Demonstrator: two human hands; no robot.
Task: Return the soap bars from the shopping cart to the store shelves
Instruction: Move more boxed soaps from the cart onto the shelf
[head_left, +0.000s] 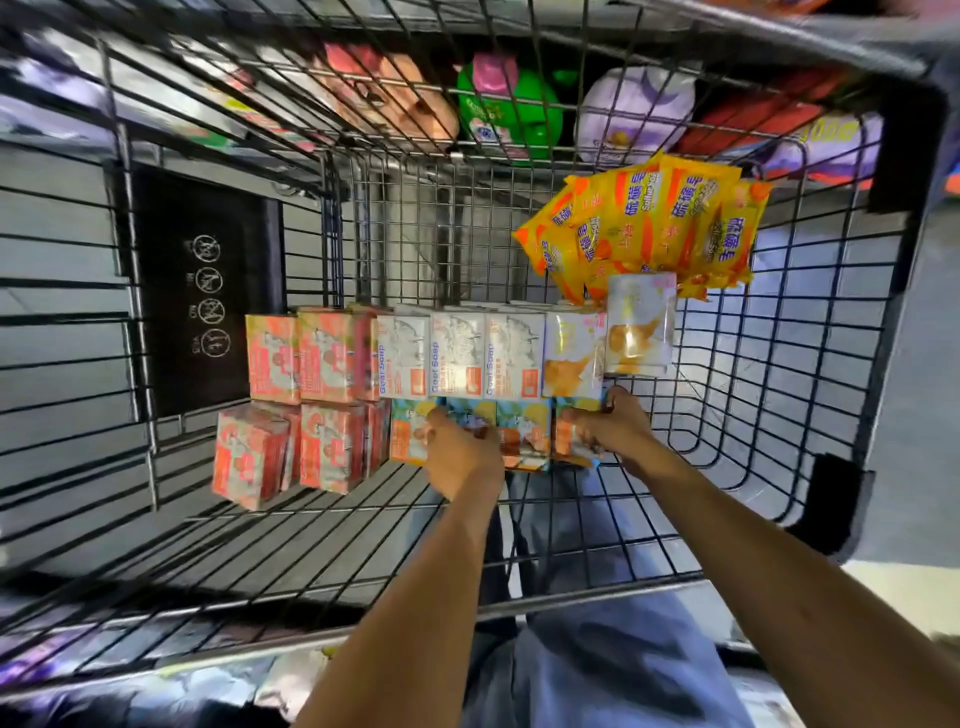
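In the shopping cart (311, 519), left hand (457, 449) and right hand (610, 428) grip the near row of teal-and-yellow soap boxes (524, 431); white Goat Soap boxes (457, 353) stand at 12 o'clock, yellow soap packets (649, 223) at 1 o'clock

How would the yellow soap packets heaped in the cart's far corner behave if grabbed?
The yellow soap packets look film-wrapped with flared crimped ends, so wrappers likely crinkle while the bars stay firm. They lie loosely overlapping near the wire wall of the shopping cart, so pulling one may topple others.
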